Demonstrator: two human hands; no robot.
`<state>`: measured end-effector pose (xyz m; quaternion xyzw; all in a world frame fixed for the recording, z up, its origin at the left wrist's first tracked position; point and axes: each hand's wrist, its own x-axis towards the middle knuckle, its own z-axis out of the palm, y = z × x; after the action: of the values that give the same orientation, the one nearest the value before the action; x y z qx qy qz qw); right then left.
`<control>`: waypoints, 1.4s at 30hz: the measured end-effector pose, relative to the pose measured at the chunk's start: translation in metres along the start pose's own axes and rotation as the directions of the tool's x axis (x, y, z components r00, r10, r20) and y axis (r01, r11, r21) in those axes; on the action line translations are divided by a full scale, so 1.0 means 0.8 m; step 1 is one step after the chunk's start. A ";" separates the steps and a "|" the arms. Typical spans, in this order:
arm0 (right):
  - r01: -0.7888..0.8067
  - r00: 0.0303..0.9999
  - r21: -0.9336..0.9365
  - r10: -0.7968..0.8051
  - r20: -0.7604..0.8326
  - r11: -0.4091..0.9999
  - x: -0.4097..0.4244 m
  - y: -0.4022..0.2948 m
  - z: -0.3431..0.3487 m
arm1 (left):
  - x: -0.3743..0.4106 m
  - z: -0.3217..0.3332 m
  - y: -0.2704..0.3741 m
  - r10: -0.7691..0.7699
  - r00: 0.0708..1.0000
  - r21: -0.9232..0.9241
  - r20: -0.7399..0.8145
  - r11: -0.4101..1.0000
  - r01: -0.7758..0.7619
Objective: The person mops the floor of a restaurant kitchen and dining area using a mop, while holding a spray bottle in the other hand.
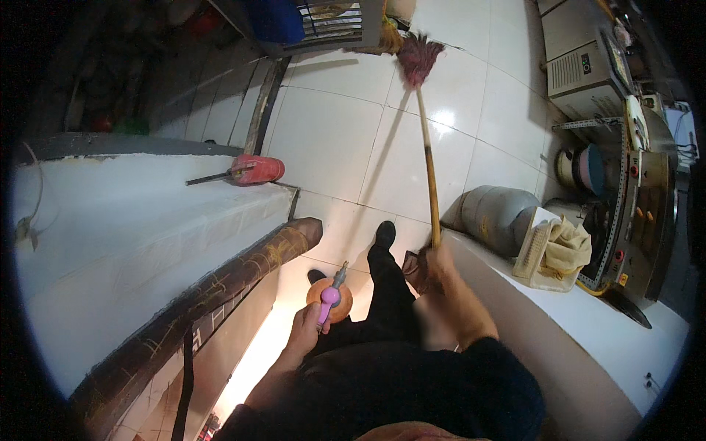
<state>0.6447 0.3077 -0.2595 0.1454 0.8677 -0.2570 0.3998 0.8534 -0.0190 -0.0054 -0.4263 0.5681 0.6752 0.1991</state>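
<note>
My right hand (441,270) is closed around the lower end of a long wooden stick (428,165). At the stick's far end is a shaggy reddish-purple head (419,59), like a feather duster, over the white tiled floor beside a grey slatted crate (333,27). In my left hand (306,328) is a purple-handled tool (330,297) with a grey neck and a brassy tip pointing forward. Behind that tool shows an orange-brown round piece (345,306); whether the two are joined I cannot tell. Both my shoes are on the floor between two low walls.
On the left wall's end lies a red cylindrical object (258,170) with a dark rod. A long brown taped roll (265,256) slants below it. At right stand a grey gas cylinder (491,212), a beige basket (532,264) with cloth, and metal kitchen equipment (642,220).
</note>
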 end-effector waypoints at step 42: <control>0.154 0.975 -0.295 -0.097 0.200 0.943 -0.052 -0.024 0.074 | -0.035 -0.080 -0.033 -0.038 0.981 -0.028 -0.193 0.999 0.033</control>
<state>0.6989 0.2565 -0.2531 0.0012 0.8644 -0.1556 0.4780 0.9112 -0.0661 0.0018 -0.5024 0.5685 0.6340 0.1498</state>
